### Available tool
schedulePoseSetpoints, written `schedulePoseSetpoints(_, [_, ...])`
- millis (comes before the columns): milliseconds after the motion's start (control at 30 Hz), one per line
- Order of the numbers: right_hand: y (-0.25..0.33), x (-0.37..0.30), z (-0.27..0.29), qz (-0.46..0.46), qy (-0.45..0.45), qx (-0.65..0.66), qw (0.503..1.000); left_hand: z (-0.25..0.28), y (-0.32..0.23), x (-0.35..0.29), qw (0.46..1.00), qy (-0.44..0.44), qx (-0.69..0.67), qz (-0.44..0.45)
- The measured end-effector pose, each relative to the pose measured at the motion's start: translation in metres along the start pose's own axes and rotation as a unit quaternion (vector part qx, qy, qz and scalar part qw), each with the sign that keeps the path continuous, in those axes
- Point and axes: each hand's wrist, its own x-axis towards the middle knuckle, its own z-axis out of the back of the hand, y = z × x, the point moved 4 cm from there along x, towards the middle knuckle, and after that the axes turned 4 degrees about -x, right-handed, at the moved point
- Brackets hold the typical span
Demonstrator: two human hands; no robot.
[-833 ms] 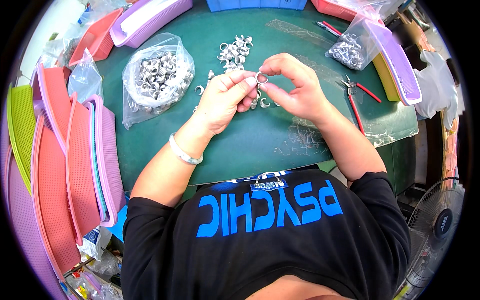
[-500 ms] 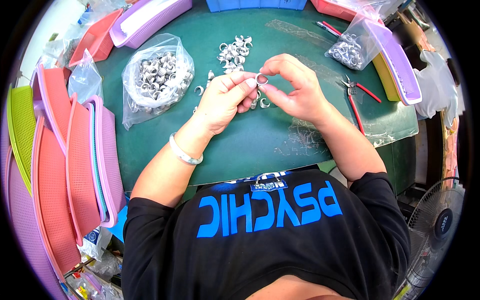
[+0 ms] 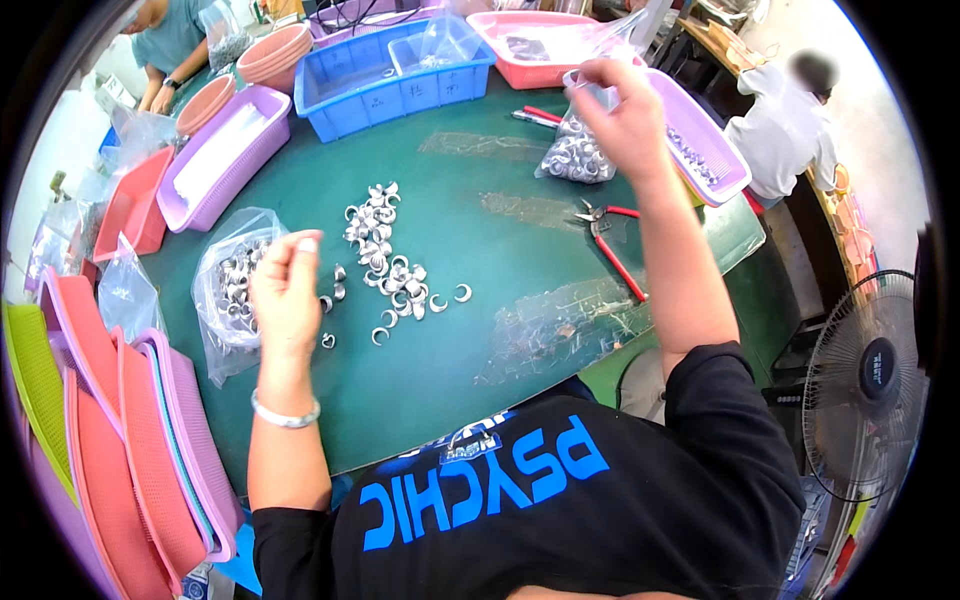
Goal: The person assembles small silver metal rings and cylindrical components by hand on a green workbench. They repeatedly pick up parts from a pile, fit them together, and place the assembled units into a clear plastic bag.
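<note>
Your right grip (image 3: 625,118) curls at a clear bag (image 3: 577,157), its hold unclear.
Your left grip (image 3: 287,285), also unclear, overlaps another bag (image 3: 228,340); silvery, open-sided rings (image 3: 400,283) lie in both and on the table (image 3: 420,400) between; your right forearm (image 3: 690,260) partly hides the pliers (image 3: 620,268).

A blue-lettered black shirt (image 3: 600,530) and pale bangle (image 3: 286,419) are worn.

I see hands parted: bare left hand (image 3: 287,290) now over right edge of clear plastic bag of silver metal rings (image 3: 232,350), bare right hand (image 3: 625,120) at smaller clear plastic bag (image 3: 575,150). My view swung right; teal-shirted person (image 3: 172,42) appeared.
</note>
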Motion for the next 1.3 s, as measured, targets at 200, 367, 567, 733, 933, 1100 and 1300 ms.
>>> schedulePoseSetpoints(200, [-0.086,0.054,0.022,-0.025,0.144,-0.241,0.959,0.046,-0.027,0.02,0.932,-0.083,0.333,-0.117])
schedulePoseSetpoints(367, [-0.111,0.066,-0.002,-0.044,0.298,-0.258,0.918,0.046,-0.031,0.018,0.889,-0.058,0.442,-0.102])
schedulePoseSetpoints(567, [-0.097,0.071,-0.015,-0.023,0.38,-0.241,0.893,0.05,-0.021,0.02,0.87,-0.059,0.473,-0.128])
schedulePoseSetpoints(733, [-0.097,0.073,-0.024,0.035,0.397,-0.214,0.892,0.051,-0.019,0.021,0.864,-0.063,0.481,-0.132])
schedulePoseSetpoints(933, [-0.088,0.072,-0.023,-0.015,0.503,-0.267,0.822,0.05,-0.02,0.02,0.857,-0.061,0.49,-0.146])
schedulePoseSetpoints(1100, [-0.062,0.079,-0.007,0.083,0.312,-0.257,0.911,0.048,-0.019,0.021,0.85,-0.074,0.491,-0.174])
schedulePoseSetpoints(1300, [0.04,-0.016,-0.044,0.167,0.359,-0.004,0.918,0.033,-0.031,0.009,0.871,-0.098,0.438,-0.199])
